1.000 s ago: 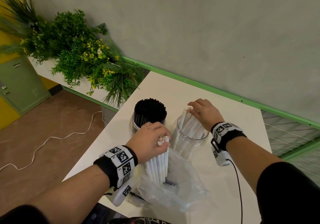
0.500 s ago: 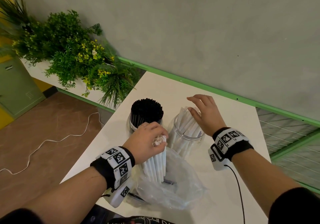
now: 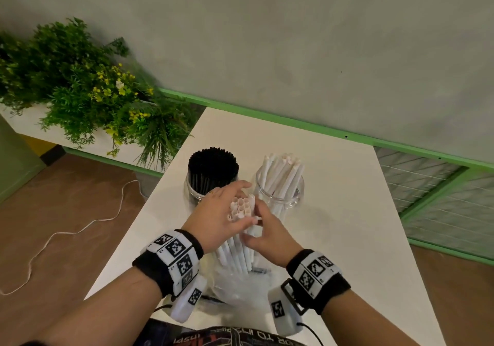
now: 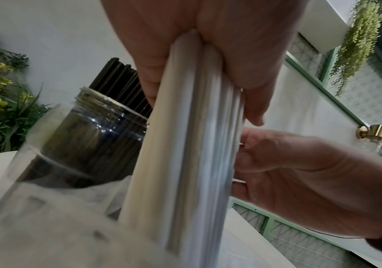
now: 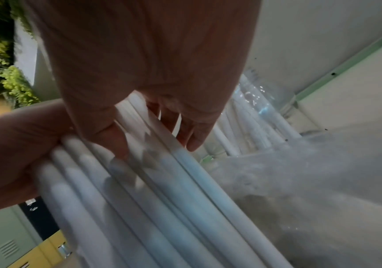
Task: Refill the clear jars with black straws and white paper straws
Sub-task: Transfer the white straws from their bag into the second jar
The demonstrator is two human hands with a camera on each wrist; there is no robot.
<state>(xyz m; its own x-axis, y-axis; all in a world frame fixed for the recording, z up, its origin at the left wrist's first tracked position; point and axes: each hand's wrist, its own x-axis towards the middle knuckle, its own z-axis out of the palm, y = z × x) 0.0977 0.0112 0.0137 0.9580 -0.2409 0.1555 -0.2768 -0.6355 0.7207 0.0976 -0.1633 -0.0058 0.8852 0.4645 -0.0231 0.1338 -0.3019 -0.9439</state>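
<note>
A clear jar packed with black straws (image 3: 212, 169) stands on the white table (image 3: 347, 225), and beside it on the right a clear jar (image 3: 280, 190) holds leaning white paper straws. In front of them my left hand (image 3: 219, 212) grips an upright bundle of white paper straws (image 3: 242, 208) whose lower ends stand in a clear plastic bag (image 3: 235, 287). My right hand (image 3: 267, 236) has come against the bundle's right side. In the left wrist view its curled fingers (image 4: 249, 163) pinch straws of the bundle (image 4: 185, 145). The right wrist view shows straws (image 5: 139, 199) between its thumb and fingers.
A planter of green plants with yellow flowers (image 3: 88, 91) sits left of the table. A grey wall with a green rail (image 3: 294, 123) runs behind the jars. A white cable (image 3: 80, 228) lies on the brown floor to the left. Wire mesh panels (image 3: 433, 185) stand to the right.
My right hand left the top of the white-straw jar and came back to the bundle. My left hand has kept hold of the bundle over the bag.
</note>
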